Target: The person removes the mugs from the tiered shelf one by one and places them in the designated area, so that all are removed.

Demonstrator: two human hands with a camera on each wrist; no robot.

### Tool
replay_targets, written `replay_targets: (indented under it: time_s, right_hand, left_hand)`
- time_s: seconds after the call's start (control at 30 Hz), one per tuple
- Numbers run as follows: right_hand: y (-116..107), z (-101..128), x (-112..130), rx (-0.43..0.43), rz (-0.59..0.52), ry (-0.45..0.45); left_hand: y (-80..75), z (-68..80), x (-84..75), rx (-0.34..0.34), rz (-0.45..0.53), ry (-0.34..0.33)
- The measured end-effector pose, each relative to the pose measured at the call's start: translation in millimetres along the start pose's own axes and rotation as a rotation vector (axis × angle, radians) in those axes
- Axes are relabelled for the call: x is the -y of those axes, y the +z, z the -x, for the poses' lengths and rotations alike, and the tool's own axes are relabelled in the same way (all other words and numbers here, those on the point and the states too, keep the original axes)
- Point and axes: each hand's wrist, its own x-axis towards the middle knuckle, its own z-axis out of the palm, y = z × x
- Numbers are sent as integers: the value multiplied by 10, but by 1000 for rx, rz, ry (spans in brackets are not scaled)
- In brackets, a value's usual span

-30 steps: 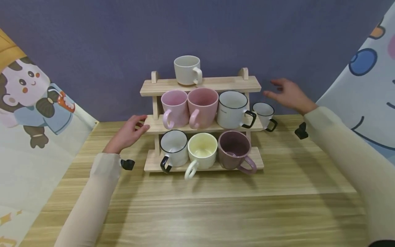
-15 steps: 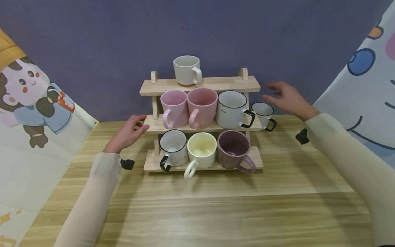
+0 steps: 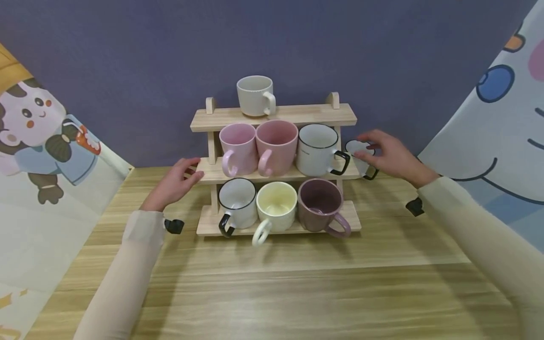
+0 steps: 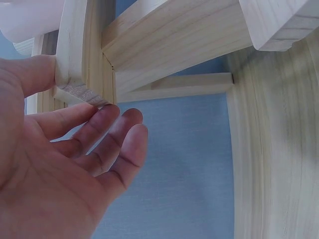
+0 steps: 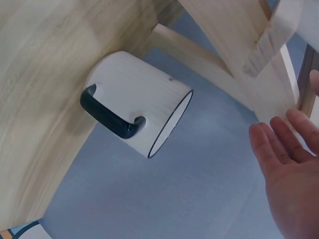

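A three-tier wooden display rack (image 3: 306, 113) stands on the table, loaded with mugs. My left hand (image 3: 174, 186) grips the left end of its middle shelf, thumb on one side of the board (image 4: 72, 50) and fingers on the other. To the rack's right, a small white mug with a black handle (image 5: 139, 94) stands upright on the table. My right hand (image 3: 388, 156) reaches over that mug in the head view, partly covering it. Seen from the right wrist, its fingers (image 5: 264, 149) are extended toward the rack's end, apart from the mug.
A white mug (image 3: 255, 97) is on the top shelf. The middle shelf bears a lilac mug (image 3: 240, 148), a pink mug (image 3: 278, 146) and a black-rimmed white mug (image 3: 316, 151). Below are another black-rimmed mug (image 3: 238, 203), a cream mug (image 3: 277, 208) and a purple mug (image 3: 320, 205).
My right hand has come down and slightly left, from above the small mug to overlapping it in the head view. The left hand keeps its place at the shelf end.
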Motion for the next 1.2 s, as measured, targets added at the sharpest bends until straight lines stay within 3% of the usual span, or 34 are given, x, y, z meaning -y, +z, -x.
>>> replay_targets:
  time_s: [0.33,0.9,1.2]
  right_hand:
    - [162,90,-22,39,21,-129]
    - [277,113,-85,30,20,-85]
    - [260,118,-91,18,46,-141]
  left_hand:
    - [-11,13,-4,-6,-4,8]
    - [-9,8,32,-21,13,6]
    - [16,-6,51,-29,14,10]
